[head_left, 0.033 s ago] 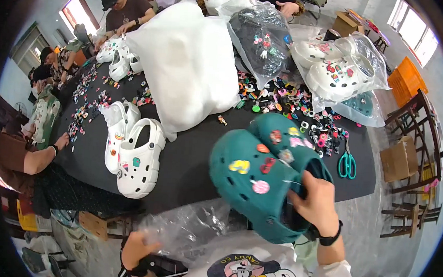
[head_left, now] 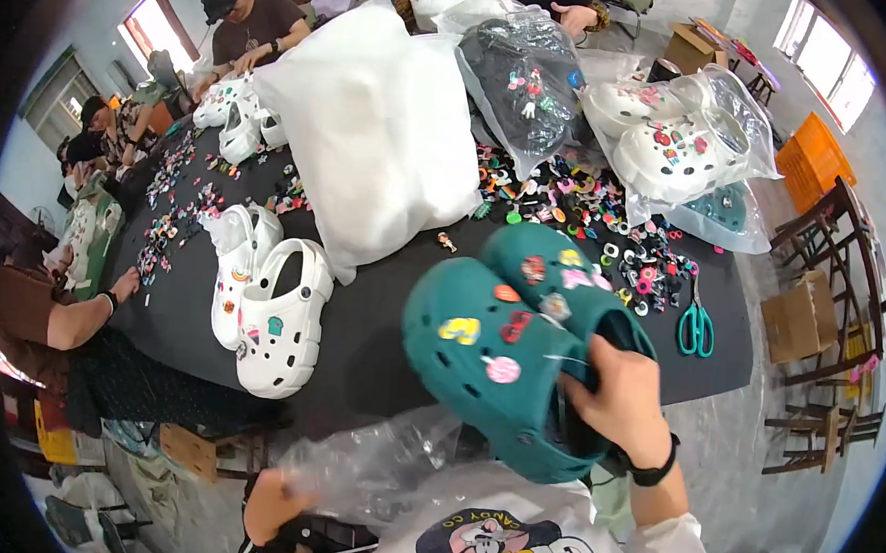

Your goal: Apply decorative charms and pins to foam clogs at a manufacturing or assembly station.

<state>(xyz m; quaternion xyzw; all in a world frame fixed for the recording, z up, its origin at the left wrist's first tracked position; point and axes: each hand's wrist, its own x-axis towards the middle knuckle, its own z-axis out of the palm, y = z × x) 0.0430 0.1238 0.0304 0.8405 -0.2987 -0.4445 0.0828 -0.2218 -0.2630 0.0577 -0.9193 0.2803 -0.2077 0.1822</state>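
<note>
A pair of dark green clogs (head_left: 473, 368), dotted with colourful charms, hangs over the near table edge. My right hand (head_left: 619, 398) is closed around them at the heel openings. Lower left, my left hand (head_left: 276, 508) is closed at the edge of a crumpled clear plastic bag (head_left: 378, 463), its fingers partly blurred. That bag spreads in front of my body, below the clogs. Left of the clogs stands a pair of white clogs (head_left: 284, 343) with a few charms, on the black table (head_left: 364, 343).
Loose charms (head_left: 567, 198) lie scattered beyond the clogs. A big white bag (head_left: 375, 133) stands mid-table; bagged white clogs (head_left: 680, 154) sit far right. Teal-handled scissors (head_left: 696, 328) lie near the right edge. Co-workers (head_left: 251, 26) sit along the left and far sides.
My right hand and the green clogs have shifted slightly left. My left hand has moved slightly left with the bag.
</note>
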